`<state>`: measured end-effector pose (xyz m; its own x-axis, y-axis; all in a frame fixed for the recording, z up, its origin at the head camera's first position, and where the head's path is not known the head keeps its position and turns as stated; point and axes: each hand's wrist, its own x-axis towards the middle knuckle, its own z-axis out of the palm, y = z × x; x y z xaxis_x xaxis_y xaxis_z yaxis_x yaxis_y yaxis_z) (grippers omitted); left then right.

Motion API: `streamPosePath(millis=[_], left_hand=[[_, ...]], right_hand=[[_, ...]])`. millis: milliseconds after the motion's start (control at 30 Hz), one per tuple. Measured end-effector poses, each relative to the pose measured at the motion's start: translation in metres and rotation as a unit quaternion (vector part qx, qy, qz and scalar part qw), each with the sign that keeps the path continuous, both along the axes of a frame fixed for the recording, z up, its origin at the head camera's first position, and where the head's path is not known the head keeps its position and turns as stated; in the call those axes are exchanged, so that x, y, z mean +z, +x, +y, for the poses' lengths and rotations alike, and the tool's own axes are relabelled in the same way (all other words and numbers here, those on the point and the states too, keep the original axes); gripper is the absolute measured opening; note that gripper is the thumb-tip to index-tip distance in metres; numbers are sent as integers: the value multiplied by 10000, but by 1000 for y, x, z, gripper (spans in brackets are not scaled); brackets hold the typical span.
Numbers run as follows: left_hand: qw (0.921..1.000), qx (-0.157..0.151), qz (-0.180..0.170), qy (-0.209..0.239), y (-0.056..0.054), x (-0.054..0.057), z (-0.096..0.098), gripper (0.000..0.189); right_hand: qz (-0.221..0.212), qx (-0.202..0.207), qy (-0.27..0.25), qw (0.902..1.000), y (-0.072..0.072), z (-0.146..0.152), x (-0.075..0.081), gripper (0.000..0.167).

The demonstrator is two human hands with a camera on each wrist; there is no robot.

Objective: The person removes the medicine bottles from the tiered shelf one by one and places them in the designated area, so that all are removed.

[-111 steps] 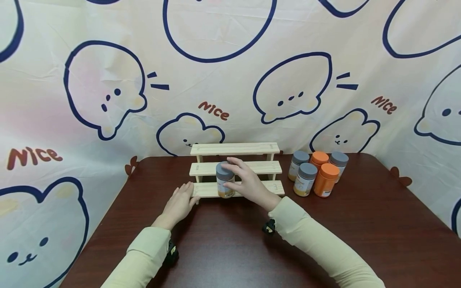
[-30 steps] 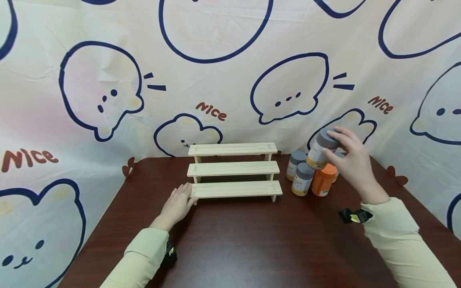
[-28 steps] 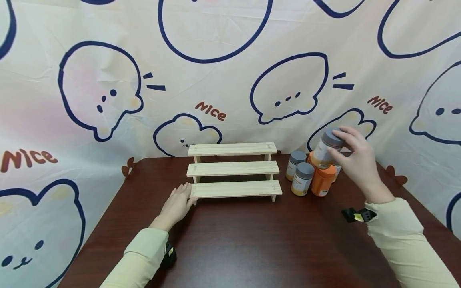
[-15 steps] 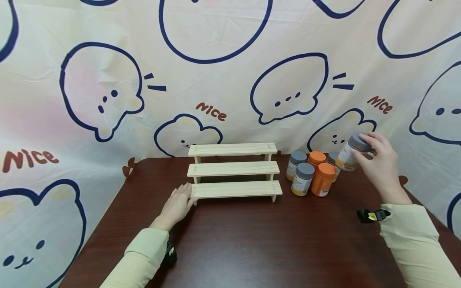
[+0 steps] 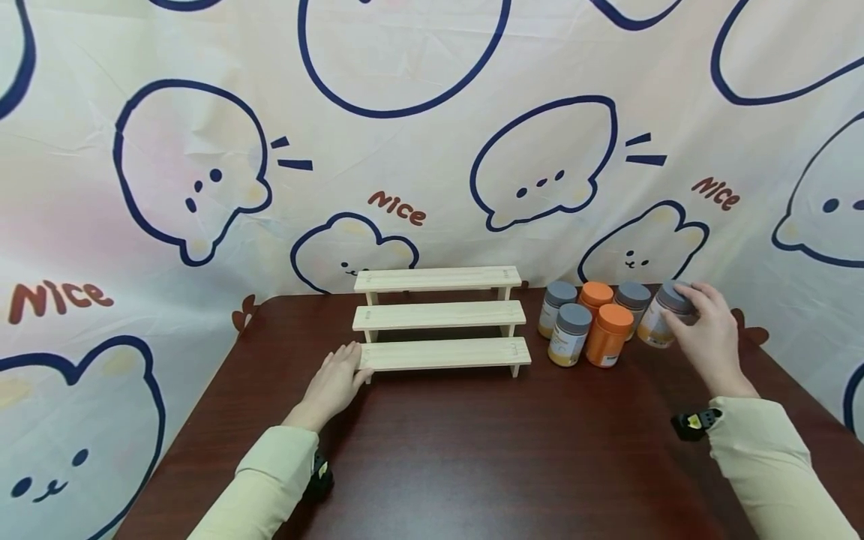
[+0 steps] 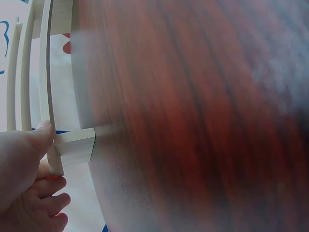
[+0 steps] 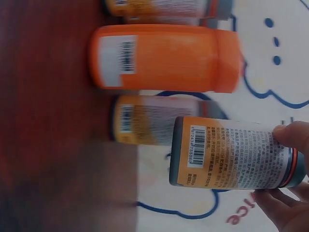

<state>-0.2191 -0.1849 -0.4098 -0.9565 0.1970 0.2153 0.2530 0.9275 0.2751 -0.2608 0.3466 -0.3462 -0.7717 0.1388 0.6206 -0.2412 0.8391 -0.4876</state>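
My right hand point(image 5: 712, 337) pinches a grey-capped pill bottle point(image 5: 656, 324) near its cap, thumb on one side and fingers on the other. The bottle leans slightly, just right of the other bottles; in the right wrist view its label point(image 7: 217, 153) with barcode faces the camera, and its base appears raised off the table. My left hand point(image 5: 334, 381) grips the left end of the lowest board of a three-step wooden rack point(image 5: 442, 354). In the left wrist view the thumb lies against the board's edge point(image 6: 47, 82), and the fingers curl by its end.
Beside the rack's right end, several upright bottles stand close together, among them an orange bottle point(image 5: 610, 336) and a grey-capped bottle point(image 5: 569, 335). A patterned cloth point(image 5: 432, 165) hangs behind the dark wooden table point(image 5: 472, 450).
My right hand has carried the grey-capped bottle from the rack's lowest board to the right, over the other bottles, then lowered it beside them. My left hand has stayed on the rack.
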Motion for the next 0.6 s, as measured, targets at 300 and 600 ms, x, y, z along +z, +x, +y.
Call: streamPosePath(millis=[300, 600], left_hand=[[10000, -17, 3, -1, 0, 0, 1, 54], [10000, -19, 38, -15, 0, 0, 1, 54]], right_hand=[[-201, 170, 137, 9996, -4, 4, -33, 43], [-515, 200, 58, 9985, -4, 1, -45, 43]])
